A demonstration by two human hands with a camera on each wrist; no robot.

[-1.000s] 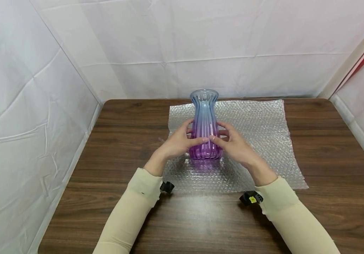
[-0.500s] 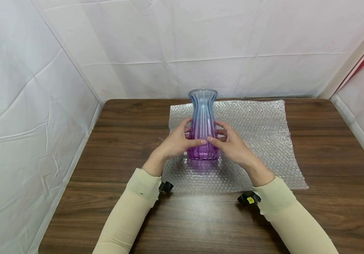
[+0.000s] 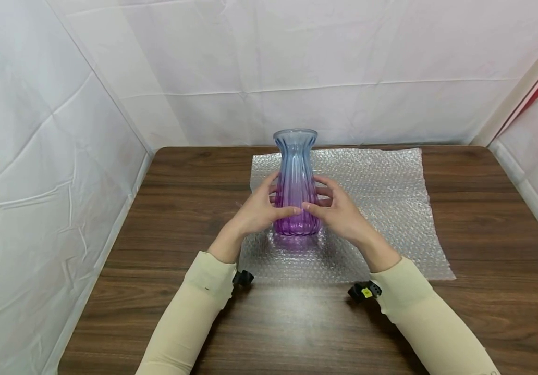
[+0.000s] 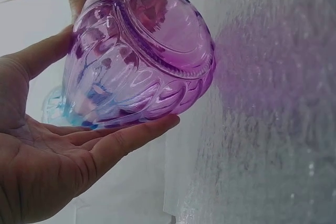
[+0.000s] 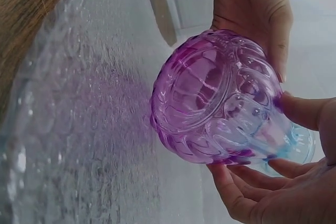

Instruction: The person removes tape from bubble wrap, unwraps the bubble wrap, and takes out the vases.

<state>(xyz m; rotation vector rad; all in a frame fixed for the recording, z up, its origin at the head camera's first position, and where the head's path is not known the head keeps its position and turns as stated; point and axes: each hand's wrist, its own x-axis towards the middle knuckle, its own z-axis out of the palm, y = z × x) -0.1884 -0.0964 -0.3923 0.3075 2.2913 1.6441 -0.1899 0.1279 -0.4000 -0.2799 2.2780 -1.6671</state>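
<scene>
Between my two hands stands a ribbed glass vase [image 3: 295, 161], blue at its flared rim and purple at its base. My left hand [image 3: 259, 209] holds its left side, thumb across the front. From the right, my right hand [image 3: 342, 212] grips it the same way, with the two thumb tips almost meeting. Both wrist views show the vase's underside [image 4: 165, 24] raised off the bubble wrap [image 3: 381, 213], with a purple tint cast on the sheet. In the head view the vase looks close to upright. Some fingers are hidden behind the glass.
The bubble wrap lies flat on a dark wood-grain table [image 3: 189, 198], reaching further to the right of the vase than to the left. White cloth walls [image 3: 203, 67] rise behind and at both sides of the table.
Both hands have carried the vase slightly to the left and, by the end, a touch higher in view. Their hold looks the same, and the bubble wrap stays in place.
</scene>
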